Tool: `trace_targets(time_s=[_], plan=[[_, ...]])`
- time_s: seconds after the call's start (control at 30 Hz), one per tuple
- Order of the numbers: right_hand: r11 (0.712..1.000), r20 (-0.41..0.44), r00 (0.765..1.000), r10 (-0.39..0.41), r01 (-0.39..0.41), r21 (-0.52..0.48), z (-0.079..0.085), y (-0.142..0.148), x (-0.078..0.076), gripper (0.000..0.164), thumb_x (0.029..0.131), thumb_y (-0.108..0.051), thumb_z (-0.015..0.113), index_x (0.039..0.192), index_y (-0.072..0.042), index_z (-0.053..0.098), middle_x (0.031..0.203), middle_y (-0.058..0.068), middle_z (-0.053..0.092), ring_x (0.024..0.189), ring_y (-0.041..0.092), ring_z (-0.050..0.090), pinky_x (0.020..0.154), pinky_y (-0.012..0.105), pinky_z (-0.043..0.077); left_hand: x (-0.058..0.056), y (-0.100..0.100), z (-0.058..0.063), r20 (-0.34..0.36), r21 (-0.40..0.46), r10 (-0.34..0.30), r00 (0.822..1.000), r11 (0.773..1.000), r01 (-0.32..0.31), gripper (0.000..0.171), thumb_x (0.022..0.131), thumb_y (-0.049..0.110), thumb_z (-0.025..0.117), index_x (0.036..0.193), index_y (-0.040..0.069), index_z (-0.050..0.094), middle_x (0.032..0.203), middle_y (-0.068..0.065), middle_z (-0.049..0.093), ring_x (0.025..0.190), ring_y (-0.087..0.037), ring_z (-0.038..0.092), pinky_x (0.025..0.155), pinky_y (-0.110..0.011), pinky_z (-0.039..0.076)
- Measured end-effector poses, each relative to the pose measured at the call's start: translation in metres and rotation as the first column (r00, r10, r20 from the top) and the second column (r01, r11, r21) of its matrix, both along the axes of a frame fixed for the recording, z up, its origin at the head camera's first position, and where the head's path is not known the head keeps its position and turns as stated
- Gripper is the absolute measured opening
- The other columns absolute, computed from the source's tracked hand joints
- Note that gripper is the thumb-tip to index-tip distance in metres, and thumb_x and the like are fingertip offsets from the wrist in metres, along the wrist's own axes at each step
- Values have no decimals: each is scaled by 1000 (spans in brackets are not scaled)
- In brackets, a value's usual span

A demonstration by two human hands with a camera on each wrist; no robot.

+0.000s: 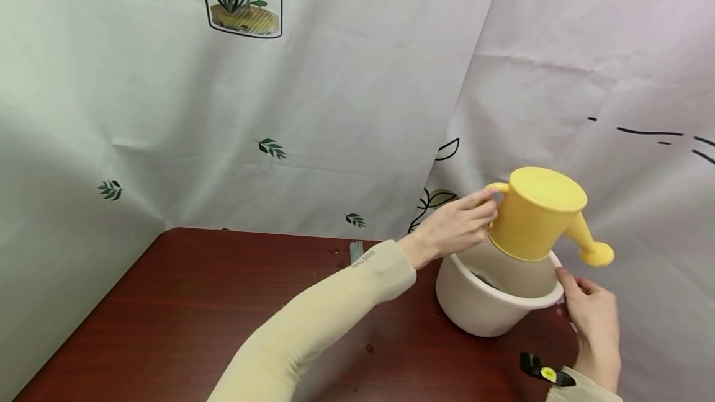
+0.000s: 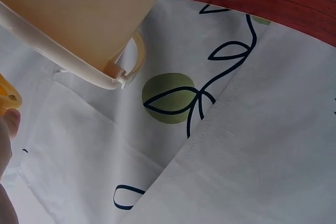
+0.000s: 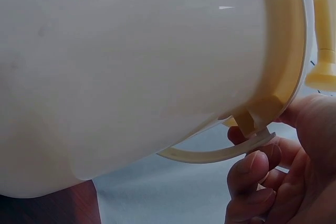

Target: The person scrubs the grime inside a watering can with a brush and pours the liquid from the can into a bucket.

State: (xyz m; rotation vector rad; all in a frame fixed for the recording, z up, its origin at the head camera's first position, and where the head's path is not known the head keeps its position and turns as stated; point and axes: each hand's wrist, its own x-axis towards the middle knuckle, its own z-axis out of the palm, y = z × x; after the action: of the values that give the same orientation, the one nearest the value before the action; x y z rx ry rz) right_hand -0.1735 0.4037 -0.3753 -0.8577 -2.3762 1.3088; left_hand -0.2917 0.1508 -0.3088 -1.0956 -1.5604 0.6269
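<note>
A yellow watering can [image 1: 527, 222] is turned bottom-up above a white bucket [image 1: 475, 303], its spout and round rose [image 1: 598, 254] pointing down to the right, outside the rim. My left hand [image 1: 460, 225] grips the can's handle; in the left wrist view only the fingers [image 2: 7, 135] and a bit of yellow show. My right hand [image 1: 594, 321] pinches the bucket's right rim, thumb at the top edge. In the right wrist view its curled fingers [image 3: 249, 169] are beside the bucket's bail handle [image 3: 210, 156]. Most of the bucket's inside is hidden behind the can.
The dark red-brown table [image 1: 167, 303] extends to the left, with a few small wet spots. A grey strip [image 1: 356, 250] lies near its back edge, partly behind the left sleeve. A pale printed curtain [image 1: 335, 92] hangs close behind the table and bucket.
</note>
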Motion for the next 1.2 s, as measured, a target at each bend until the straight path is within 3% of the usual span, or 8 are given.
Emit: trace_targets(time_s=[0.23, 0.4, 0.6, 0.77, 0.97, 1.1, 1.2], plan=[[1000, 2, 1000, -1, 1, -7, 0, 0, -1, 65, 91, -59, 54, 116, 0, 61, 56, 1, 57, 51, 19, 59, 50, 31, 45, -2, -2, -3, 9, 32, 4, 1000, 999, -5, 53, 98, -9, 24, 102, 17, 70, 105, 1, 58, 109, -17, 50, 116, -45, 8], [1000, 2, 1000, -13, 13, 2, -1, 1, 0, 55, 90, -60, 55, 99, -7, 66, 55, 2, 57, 51, 18, 58, 52, 30, 44, -3, -5, -7, 31, 37, 17, 999, 999, -18, 53, 99, -6, 23, 103, 18, 70, 104, 1, 58, 108, -17, 50, 116, -46, 7], [1000, -7, 1000, -16, 16, -14, 0, 0, 0, 44, 90, -59, 57, 79, -18, 66, 53, 2, 57, 49, 18, 57, 51, 31, 44, -4, -11, -14, 114, 109, 26, 993, 993, -38, 54, 100, -1, 25, 104, 23, 72, 109, 5, 60, 113, -16, 49, 116, -43, 6], [999, -20, 1000, -13, 12, -35, 1, -1, 1, 41, 90, -58, 58, 72, -21, 66, 53, 0, 57, 49, 17, 57, 50, 31, 44, -1, -18, -20, 211, 132, 58, 976, 987, -87, 48, 100, 0, 31, 106, 25, 71, 108, 8, 60, 113, -15, 48, 116, -43, 2], [1000, -36, 999, -8, 7, -22, 2, -2, 1, 40, 91, -56, 58, 67, -24, 65, 52, 0, 57, 48, 17, 56, 49, 31, 45, 13, -27, -33, 367, 212, 40, 929, 969, -126, 27, 101, 19, 48, 113, 27, 70, 113, 13, 60, 115, -12, 47, 116, -43, 1], [1000, -34, 999, -8, 7, -23, 0, -2, 1, 40, 90, -56, 59, 67, -24, 65, 52, 0, 57, 48, 16, 57, 50, 30, 44, 22, -33, -41, 471, 351, -71, 879, 929, -113, 17, 95, 33, 61, 105, 26, 72, 109, 12, 62, 116, -11, 48, 117, -41, 6], [1000, -30, 999, -9, 9, -24, 0, -2, 1, 39, 90, -57, 58, 70, -24, 66, 52, 0, 57, 48, 17, 57, 50, 30, 44, 27, -39, -44, 534, 452, -169, 829, 885, -111, 18, 91, 39, 66, 100, 25, 73, 103, 10, 62, 114, -12, 50, 117, -41, 8]])
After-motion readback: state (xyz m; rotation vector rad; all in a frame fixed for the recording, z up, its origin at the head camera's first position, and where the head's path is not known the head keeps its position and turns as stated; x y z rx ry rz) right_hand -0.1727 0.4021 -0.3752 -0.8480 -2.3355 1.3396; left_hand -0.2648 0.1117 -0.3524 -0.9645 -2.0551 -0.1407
